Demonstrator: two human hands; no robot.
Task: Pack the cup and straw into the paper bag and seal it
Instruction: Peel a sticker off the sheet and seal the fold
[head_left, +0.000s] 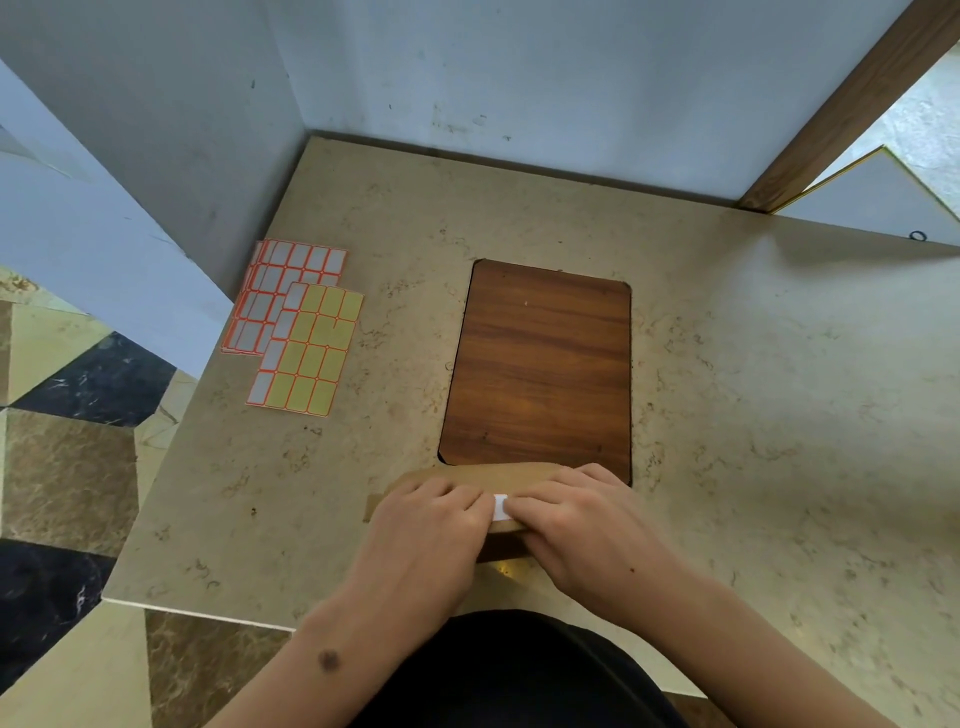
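- Paper bag (467, 475) lies flat at the near edge of the tabletop (727, 389), its far part overlapping the near end of the wooden inset panel (540, 364).
- White sticker (500, 507) sits on the bag's folded top, between the two hands.
- Left hand (426, 525) presses on the bag, fingers bent over the fold; fingertips touch the sticker.
- Right hand (582, 525) likewise presses down, fingertips on the sticker.
- Cup and straw not visible.
- Sticker sheets (298, 325) lie near the far-left corner, well apart from the bag.
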